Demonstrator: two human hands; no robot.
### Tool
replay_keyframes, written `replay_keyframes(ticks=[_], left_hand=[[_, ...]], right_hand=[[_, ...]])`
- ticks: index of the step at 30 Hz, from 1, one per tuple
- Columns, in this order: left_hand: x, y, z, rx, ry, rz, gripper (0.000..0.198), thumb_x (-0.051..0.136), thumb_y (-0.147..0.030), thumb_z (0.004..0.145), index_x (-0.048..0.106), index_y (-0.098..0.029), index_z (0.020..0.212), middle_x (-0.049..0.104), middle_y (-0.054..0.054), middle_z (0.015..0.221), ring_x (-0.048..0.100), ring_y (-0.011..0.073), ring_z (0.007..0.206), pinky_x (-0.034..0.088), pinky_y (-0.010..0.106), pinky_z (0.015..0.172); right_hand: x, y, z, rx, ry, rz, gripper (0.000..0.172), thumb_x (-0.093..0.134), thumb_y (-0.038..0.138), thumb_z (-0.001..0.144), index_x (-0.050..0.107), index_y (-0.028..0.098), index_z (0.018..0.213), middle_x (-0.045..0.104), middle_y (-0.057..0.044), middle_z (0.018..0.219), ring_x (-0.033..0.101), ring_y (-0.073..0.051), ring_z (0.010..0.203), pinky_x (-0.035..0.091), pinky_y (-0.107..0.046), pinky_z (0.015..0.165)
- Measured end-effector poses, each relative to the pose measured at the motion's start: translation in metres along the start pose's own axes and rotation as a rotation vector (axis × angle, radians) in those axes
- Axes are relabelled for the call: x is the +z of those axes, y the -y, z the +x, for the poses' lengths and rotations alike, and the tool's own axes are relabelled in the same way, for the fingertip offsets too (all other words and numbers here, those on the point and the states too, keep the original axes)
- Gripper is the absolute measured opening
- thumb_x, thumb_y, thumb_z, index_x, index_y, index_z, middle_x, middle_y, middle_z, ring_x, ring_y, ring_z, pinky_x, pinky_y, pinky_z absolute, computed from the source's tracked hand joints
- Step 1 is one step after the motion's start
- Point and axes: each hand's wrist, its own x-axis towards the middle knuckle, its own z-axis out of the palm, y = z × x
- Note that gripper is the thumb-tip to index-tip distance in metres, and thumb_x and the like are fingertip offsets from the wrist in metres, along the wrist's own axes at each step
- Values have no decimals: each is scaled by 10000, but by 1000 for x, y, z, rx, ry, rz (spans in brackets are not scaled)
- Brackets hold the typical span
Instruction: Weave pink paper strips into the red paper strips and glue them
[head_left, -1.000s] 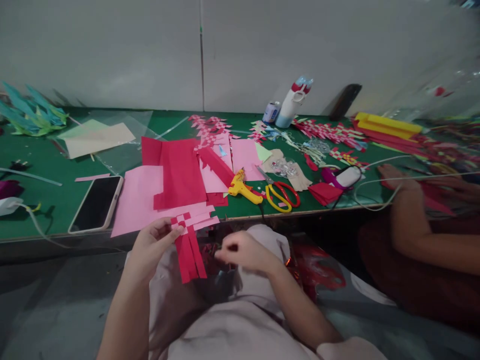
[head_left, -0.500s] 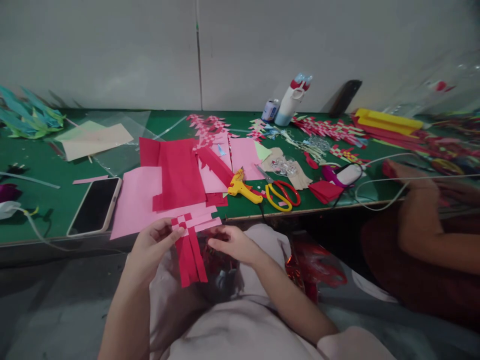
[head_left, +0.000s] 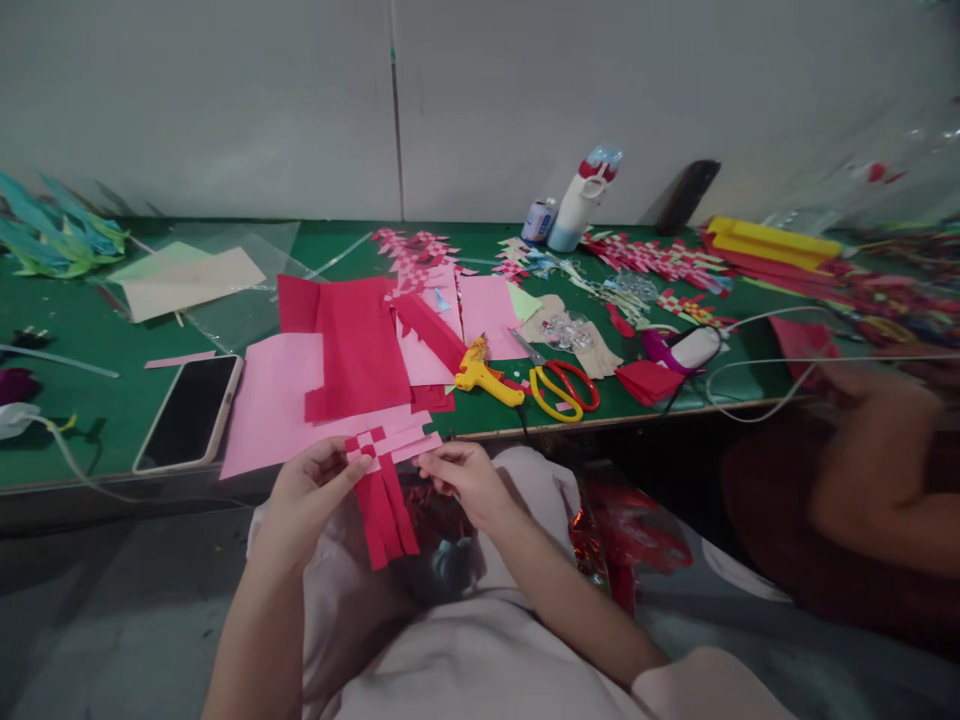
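Note:
My left hand [head_left: 316, 490] pinches the checkered corner of a piece of woven paper strips [head_left: 388, 515] between thumb and fingers. Its red strips hang down over my lap, and its pink strips [head_left: 401, 440] stick out to the right. At the end of the lower pink strip, my right hand [head_left: 471, 482] has thumb and fingertips closed on the paper. Just beyond, red paper [head_left: 364, 345] and pink paper [head_left: 274, 395] lie on the green table [head_left: 292, 470].
A yellow glue gun [head_left: 484, 375] and scissors [head_left: 559, 393] lie near the table edge. On the left is a phone [head_left: 189, 413]. Farther back stand a bottle [head_left: 577, 210] and a can [head_left: 538, 222]. At right, another person's arm [head_left: 877, 470] reaches over the table, blurred.
My right hand has gone from fingers loosely apart beneath the pink strips to a pinch on the lower strip's end. The other person's arm at the right has shifted rightward.

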Motion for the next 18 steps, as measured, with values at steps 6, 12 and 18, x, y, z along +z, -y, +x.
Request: replay_keyframes(ticks=[6,12,18], left_hand=[[-13,1,2,39,-21,-22,305,819,-357,596,693,-175,806,702,26,769,630,126,722,511,196,670],[-31,1,6,40,-89,-46,310,818,-331,604,701,-179,847,719,26,804,637,121,740,523,187,685],[-27,-1,13,12,-87,-84,330,833,-338,569,697,-182,826,716,10,769,639,123,717,521,184,661]], right_hand=[[-46,26,-1,-113,-255,46,265,797,361,546,674,133,601,541,16,502,342,-31,393,180,-191,385],[-82,59,-9,-358,-359,142,297,725,326,639,493,171,534,394,57,476,312,-41,397,188,-193,390],[-41,22,-13,-257,-55,-412,532,517,471,850,434,168,421,379,28,423,347,-70,424,261,-229,464]])
